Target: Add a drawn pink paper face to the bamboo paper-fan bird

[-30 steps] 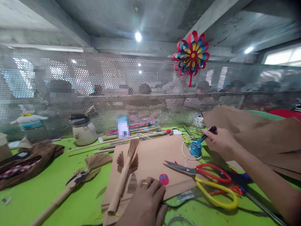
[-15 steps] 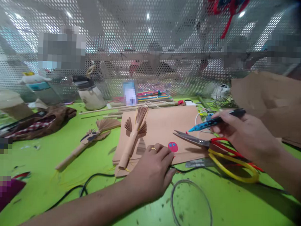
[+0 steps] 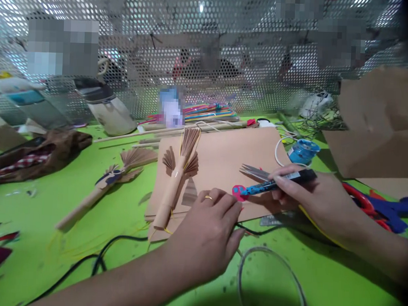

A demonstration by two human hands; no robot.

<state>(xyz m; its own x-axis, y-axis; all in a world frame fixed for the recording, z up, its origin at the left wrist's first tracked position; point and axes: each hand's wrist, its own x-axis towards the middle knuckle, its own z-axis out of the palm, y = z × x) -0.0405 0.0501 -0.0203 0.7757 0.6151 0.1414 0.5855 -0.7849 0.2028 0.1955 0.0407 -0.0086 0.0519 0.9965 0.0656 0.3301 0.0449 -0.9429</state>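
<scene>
From my end of the feed, the red disc (image 3: 239,197) lies on the brown paper (image 3: 224,151), just beside the fingertips of the left hand (image 3: 218,222). A moment ago the blue-smeared pen (image 3: 265,187) was short of the disc, and before that down at the paint jar (image 3: 303,150); now its tip has come over the blue spots, so I judge the colouring to be under way again. The right hand (image 3: 306,192) pinches the pen between thumb and fingers. The left hand lies palm down at the paper's near edge, thumb apart, gripping nothing I can see. The pen covers part of the disc, and I can't tell whether its tip presses or hovers, or is brush or nib. The right hand hides most of the scissors (image 3: 253,171), leaving the blades and an edge of yellow handle. A paper figure (image 3: 171,192) rests left of the disc. Across the green table (image 3: 121,212), people behind the perforated screen (image 3: 137,43) are blurred.
</scene>
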